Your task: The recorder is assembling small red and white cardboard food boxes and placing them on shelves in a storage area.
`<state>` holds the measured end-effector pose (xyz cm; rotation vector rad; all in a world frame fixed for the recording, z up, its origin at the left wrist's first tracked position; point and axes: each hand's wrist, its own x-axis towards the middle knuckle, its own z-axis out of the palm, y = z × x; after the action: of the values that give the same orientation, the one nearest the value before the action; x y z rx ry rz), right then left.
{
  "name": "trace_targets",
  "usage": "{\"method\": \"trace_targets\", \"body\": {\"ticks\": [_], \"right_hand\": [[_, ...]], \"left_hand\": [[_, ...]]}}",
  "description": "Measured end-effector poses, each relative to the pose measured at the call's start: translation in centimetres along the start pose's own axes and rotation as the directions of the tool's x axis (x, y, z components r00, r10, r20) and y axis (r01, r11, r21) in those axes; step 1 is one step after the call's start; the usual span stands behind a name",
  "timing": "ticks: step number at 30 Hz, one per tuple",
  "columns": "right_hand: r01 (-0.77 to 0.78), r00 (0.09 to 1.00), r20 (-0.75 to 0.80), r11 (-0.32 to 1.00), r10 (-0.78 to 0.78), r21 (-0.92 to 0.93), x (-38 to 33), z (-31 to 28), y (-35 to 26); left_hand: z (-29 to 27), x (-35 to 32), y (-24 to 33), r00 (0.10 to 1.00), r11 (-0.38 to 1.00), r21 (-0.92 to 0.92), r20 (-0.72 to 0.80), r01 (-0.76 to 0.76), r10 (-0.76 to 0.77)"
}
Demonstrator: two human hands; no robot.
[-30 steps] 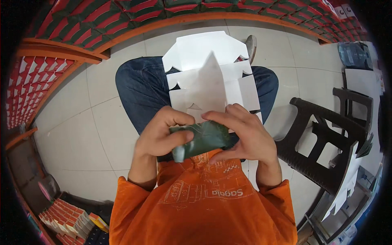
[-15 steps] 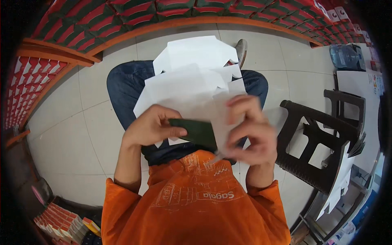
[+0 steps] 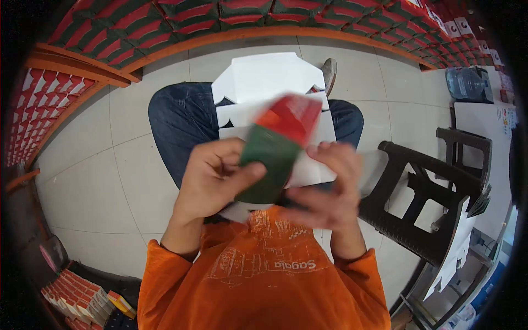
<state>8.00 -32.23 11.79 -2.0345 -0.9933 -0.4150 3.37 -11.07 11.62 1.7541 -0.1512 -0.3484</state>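
Observation:
My left hand (image 3: 212, 179) grips a red and green cardboard carton (image 3: 269, 164) by its left side, thumb lying over the green panel. The carton is tilted, with its blurred red end pointing away from me and its green end close to my shirt. At its right edge, my right hand (image 3: 335, 184) has its fingers apart; they are smeared by motion, and contact with the carton is hard to make out. Under the carton, white die-cut cardboard sheets (image 3: 269, 77) lie across my lap, inner side up.
Red and green cartons (image 3: 242, 14) line an orange-edged rack (image 3: 275, 33) ahead, with more red and white boxes (image 3: 44, 110) at left. To the right are a dark plastic stool (image 3: 418, 187) and a water jug (image 3: 467, 83). Small boxes (image 3: 77, 294) stand at lower left.
The carton has turned in my left hand, so its red and green outside now shows where mainly a green panel and white board did. My right hand has shifted slightly left.

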Motion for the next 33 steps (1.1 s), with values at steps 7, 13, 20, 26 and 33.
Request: {"method": "trace_targets", "body": {"ticks": [7,13,20,26,33], "right_hand": [[0.065,0.987,0.152,0.985,-0.041,-0.159,1.1,-1.4,0.5],[0.138,0.897,0.44,0.975,-0.048,-0.175,0.6,-1.3,1.3],[-0.589,0.745,0.548,0.762,0.382,0.269,-1.4,-0.9,4.5],[-0.171,0.9,0.428,0.971,0.085,0.168,-2.1,-1.2,4.1],[-0.287,0.755,0.645,0.943,0.115,0.168,1.0,-0.5,2.3]], "left_hand": [[2.7,1.5,1.0,0.89,0.705,-0.695,-0.402,-0.141,-0.218],[4.9,1.7,-1.4,0.885,0.857,-0.516,-0.405,-0.015,-0.228],[5.5,3.4,-4.2,0.943,0.809,-0.586,-0.237,0.052,-0.233],[5.7,3.4,-3.9,0.931,0.954,-0.299,-0.341,0.026,-0.132],[0.4,0.4,-7.6,0.828,0.931,0.359,0.5,0.066,-0.252]]}}
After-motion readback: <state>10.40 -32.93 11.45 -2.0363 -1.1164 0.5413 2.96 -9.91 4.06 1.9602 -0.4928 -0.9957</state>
